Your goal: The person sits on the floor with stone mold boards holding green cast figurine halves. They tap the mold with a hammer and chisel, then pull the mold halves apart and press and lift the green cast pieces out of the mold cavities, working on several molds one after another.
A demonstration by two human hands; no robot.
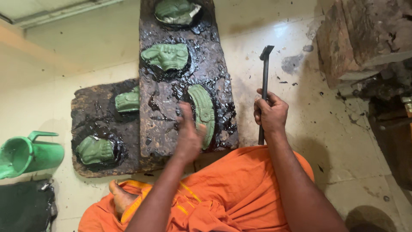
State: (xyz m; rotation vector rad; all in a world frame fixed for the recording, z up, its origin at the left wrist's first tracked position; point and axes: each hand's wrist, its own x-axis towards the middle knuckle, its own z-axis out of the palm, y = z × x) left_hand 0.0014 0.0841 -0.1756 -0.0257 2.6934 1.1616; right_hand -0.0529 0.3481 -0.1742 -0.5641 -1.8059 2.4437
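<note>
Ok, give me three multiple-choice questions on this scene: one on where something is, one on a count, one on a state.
1. Where is the green plastic jug?
A. left of the dark tar-coated slabs
B. on the orange cloth
C. beside the dark metal hammer

2. How many green moulded pieces lie on the slabs?
A. two
B. five
C. eight

3. What is the right hand doing?
A. resting open
B. gripping the hammer's handle
C. holding the jug

Answers: 1 A, the jug lies at the picture's left edge; 2 B, three on the long slab, two on the lower; 3 B, fingers wrap the handle.
</note>
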